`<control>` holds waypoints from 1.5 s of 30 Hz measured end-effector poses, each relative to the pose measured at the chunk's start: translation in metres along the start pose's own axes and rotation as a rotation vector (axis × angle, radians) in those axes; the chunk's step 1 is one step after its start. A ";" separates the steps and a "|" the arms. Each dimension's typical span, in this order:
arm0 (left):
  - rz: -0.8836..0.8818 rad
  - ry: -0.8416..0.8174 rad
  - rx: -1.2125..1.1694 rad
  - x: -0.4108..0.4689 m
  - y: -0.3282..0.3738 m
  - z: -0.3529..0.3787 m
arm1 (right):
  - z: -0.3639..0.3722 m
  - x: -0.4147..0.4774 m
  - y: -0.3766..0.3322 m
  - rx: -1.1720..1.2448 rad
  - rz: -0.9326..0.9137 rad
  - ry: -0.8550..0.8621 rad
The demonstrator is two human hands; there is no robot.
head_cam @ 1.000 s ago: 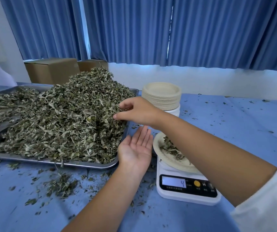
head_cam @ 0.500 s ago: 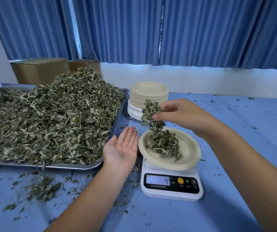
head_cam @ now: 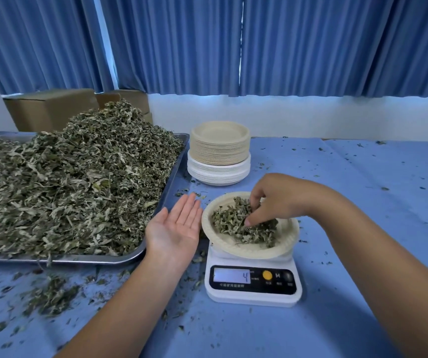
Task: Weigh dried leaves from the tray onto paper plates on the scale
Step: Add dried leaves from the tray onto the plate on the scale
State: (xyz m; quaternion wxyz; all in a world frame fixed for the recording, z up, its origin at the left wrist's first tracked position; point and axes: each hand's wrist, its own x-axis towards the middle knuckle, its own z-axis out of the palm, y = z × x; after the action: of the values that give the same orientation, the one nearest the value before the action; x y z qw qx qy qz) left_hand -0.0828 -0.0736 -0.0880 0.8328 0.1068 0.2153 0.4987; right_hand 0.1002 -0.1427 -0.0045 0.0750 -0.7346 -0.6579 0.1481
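Lowered from above the plate, the right hand is now sunk into the leaves there, fingers curled round a clump. The left hand is held flat, palm up, between tray and scale, whose display reads 4. Dosing appears to be in hand; next, the clump must be released and the reading checked.

Tray runs off my left edge. Right hand fingers half buried in plate leaves. Scale button labels unreadable.
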 end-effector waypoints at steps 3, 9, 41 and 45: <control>0.004 0.001 0.007 0.000 0.000 0.000 | 0.000 0.001 0.001 -0.012 -0.020 -0.004; 0.002 -0.001 0.012 0.001 0.000 -0.001 | -0.016 -0.010 0.002 0.072 -0.044 0.084; -0.004 0.006 0.036 0.003 0.000 -0.003 | -0.006 -0.002 -0.003 0.227 -0.190 0.197; -0.007 0.000 0.037 0.003 0.000 -0.003 | 0.003 0.000 -0.006 0.122 -0.183 0.108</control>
State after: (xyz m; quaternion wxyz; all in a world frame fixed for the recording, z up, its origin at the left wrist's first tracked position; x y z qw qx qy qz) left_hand -0.0831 -0.0707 -0.0918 0.8326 0.1216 0.2247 0.4915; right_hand 0.0936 -0.1419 -0.0054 0.1679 -0.6725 -0.7069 0.1408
